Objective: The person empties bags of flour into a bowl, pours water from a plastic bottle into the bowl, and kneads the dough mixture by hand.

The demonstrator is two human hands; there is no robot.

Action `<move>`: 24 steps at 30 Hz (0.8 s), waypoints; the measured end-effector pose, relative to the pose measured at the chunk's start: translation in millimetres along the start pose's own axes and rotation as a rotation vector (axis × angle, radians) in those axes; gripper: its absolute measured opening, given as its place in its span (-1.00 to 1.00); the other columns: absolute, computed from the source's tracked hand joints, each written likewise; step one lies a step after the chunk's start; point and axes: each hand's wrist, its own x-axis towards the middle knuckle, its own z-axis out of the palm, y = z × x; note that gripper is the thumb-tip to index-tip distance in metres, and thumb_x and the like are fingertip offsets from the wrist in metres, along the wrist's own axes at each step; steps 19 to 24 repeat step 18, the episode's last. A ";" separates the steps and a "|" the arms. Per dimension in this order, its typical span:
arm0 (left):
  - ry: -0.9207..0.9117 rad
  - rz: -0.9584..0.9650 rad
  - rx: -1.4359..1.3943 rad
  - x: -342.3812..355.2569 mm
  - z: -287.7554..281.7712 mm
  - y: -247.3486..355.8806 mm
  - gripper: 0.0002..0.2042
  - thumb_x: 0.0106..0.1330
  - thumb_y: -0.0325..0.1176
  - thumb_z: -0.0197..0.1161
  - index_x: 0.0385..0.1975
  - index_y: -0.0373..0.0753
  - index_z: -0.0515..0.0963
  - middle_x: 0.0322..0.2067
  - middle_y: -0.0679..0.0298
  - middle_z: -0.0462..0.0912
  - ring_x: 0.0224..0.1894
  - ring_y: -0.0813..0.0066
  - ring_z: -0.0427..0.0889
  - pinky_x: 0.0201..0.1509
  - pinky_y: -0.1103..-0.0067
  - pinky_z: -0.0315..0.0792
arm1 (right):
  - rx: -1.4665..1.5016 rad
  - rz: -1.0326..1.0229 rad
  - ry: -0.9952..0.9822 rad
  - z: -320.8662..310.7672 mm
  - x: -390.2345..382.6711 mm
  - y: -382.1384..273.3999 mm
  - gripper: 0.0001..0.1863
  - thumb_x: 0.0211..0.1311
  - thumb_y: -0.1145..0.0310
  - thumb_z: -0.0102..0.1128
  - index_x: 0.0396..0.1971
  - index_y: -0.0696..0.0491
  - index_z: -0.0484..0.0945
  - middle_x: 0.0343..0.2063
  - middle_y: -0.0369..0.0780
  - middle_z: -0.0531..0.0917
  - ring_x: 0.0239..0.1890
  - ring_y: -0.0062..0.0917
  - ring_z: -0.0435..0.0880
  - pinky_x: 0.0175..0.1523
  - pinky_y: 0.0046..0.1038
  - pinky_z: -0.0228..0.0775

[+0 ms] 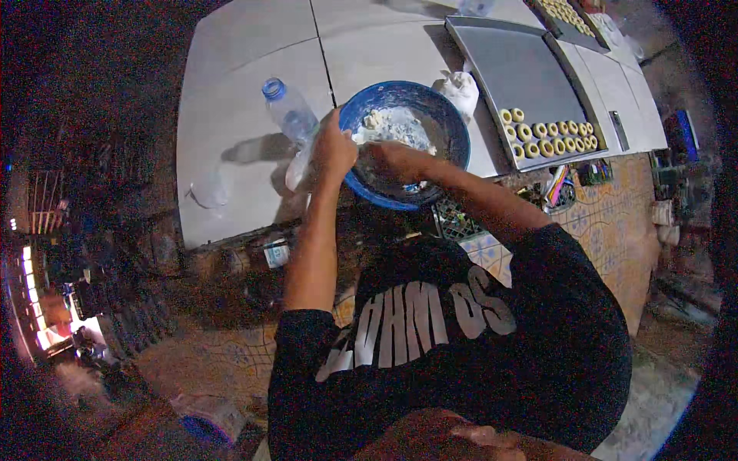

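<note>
A round blue basin [400,88] stands at the table's edge in front of me. Inside it lies a crumbly white and pale yellow dough mixture [400,124], with flour smeared up the wall. My left hand [336,147] is closed over the basin's left rim. My right hand [396,161] reaches into the basin, low against the mixture; its fingers are blurred and partly hidden. Just left of the basin stands a clear plastic bottle [295,115] with a blue top. A whitish plastic bag [297,174] lies beside my left wrist.
Right of the basin is a metal tray [515,65] with rows of ring-shaped dough pieces [547,146]. A white bag [460,94] sits between basin and tray. Farther back is another filled tray [567,21]. Crumpled clear plastic [209,194] lies at the table's left.
</note>
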 end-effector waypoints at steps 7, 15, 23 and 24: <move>-0.041 -0.066 0.015 -1.8 -1.1 1.0 -0.51 0.23 -0.44 0.17 0.21 -0.12 0.33 -0.05 -0.12 0.58 -0.02 -0.17 0.55 0.02 0.11 0.42 | 0.222 0.183 -0.271 -46.6 -41.8 -22.3 -0.64 0.13 0.36 0.11 -0.07 0.20 0.54 -0.03 0.06 0.58 0.02 -0.20 0.60 0.11 -0.22 0.39; -0.066 -0.079 0.096 1.7 0.9 14.3 -0.52 0.26 -0.46 0.12 0.22 -0.09 0.32 -0.08 -0.12 0.57 -0.01 -0.18 0.54 0.02 0.11 0.42 | 0.112 0.056 -0.244 16.9 -0.6 14.7 -0.45 -0.05 0.44 0.20 0.04 0.26 0.42 -0.18 0.07 0.63 -0.10 -0.13 0.65 0.02 -0.15 0.47; -0.005 0.052 0.017 2.4 0.4 1.6 -0.39 0.19 -0.39 0.27 0.28 -0.13 0.25 0.04 -0.09 0.52 0.01 -0.13 0.57 0.07 0.05 0.40 | 0.048 0.070 -0.183 25.2 14.9 22.2 -0.44 -0.01 0.41 0.22 0.10 0.10 0.44 -0.12 0.08 0.62 -0.04 -0.17 0.65 0.02 -0.15 0.48; -0.005 0.052 0.017 2.4 0.4 1.6 -0.39 0.19 -0.39 0.27 0.28 -0.13 0.25 0.04 -0.09 0.52 0.01 -0.13 0.57 0.07 0.05 0.40 | 0.048 0.070 -0.183 25.2 14.9 22.2 -0.44 -0.01 0.41 0.22 0.10 0.10 0.44 -0.12 0.08 0.62 -0.04 -0.17 0.65 0.02 -0.15 0.48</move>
